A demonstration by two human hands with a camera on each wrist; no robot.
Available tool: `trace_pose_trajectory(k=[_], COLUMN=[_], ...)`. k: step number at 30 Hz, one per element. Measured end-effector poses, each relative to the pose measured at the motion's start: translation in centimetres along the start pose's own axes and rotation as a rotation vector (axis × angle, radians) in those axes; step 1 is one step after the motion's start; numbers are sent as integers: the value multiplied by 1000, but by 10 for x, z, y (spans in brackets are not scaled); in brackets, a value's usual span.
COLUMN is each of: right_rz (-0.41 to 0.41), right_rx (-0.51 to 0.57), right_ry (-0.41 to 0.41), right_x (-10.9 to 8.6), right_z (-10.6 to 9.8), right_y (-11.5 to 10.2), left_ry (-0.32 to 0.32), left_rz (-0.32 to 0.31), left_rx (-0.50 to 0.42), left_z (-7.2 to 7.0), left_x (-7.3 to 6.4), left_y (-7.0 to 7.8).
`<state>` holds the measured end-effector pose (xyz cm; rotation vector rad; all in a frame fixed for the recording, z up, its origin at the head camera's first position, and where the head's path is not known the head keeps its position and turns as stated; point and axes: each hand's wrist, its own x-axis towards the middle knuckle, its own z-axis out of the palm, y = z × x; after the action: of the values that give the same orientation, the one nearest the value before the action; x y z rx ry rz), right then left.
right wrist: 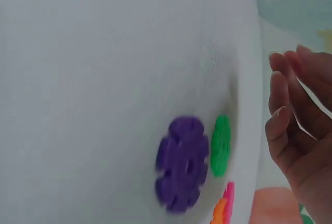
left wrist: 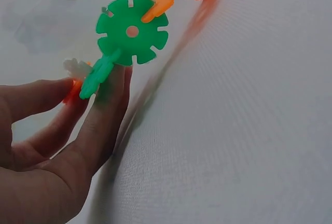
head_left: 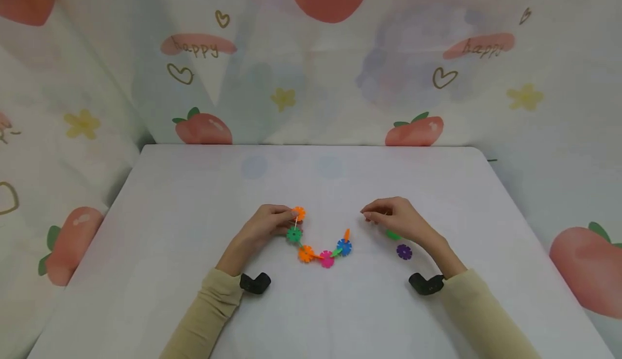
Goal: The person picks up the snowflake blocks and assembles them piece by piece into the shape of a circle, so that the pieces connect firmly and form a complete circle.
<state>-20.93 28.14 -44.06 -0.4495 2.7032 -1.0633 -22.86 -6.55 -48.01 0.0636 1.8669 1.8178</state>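
Purple disc [right wrist: 175, 166] foremost, edge-on pink disc [right wrist: 231, 193] beyond, right wrist view only.

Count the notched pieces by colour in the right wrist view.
Purple piece: 1
Green piece: 1
Pink piece: 1
Orange pieces: 2, one at the top edge, one at the bottom
Total: 5

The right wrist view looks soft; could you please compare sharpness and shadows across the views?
Right wrist: the purple disc looks soft-edged; left wrist: the face-on green disc is crisper, with a dark shadow beside the left hand; head: dim, with soft shadows on the white table.
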Motion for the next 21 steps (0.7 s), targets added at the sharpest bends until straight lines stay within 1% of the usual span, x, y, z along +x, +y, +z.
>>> trace_pose_trajectory(k=[2, 5, 8, 10, 12, 17, 21], right_rz=[10, 46, 86, 98, 96, 45, 33], right_rx=[-27, -81, -120, -143, -161, -184, -155], right_ry=[18, 40, 33, 19, 7, 3, -13], right_x=[-8, -19, -27, -31, -34, -34, -32], right_z=[-5, -10, -14, -15, -15, -14, -13], right_y=[6, 14, 20, 23, 26, 31, 32], left_ry=[-1, -1, 0, -1, -5, -18, -31], left_rz=[-8, -14, -14, -14, -12, -2, 13], left_rx=[-6, -11, 1, 9, 19, 19, 6], left_z=[0, -1, -2, -2, -1, 0, -1], left_x=[0, 1, 0, 0, -1, -2, -2], left_y=[0, 0, 0, 1, 1, 2, 1])
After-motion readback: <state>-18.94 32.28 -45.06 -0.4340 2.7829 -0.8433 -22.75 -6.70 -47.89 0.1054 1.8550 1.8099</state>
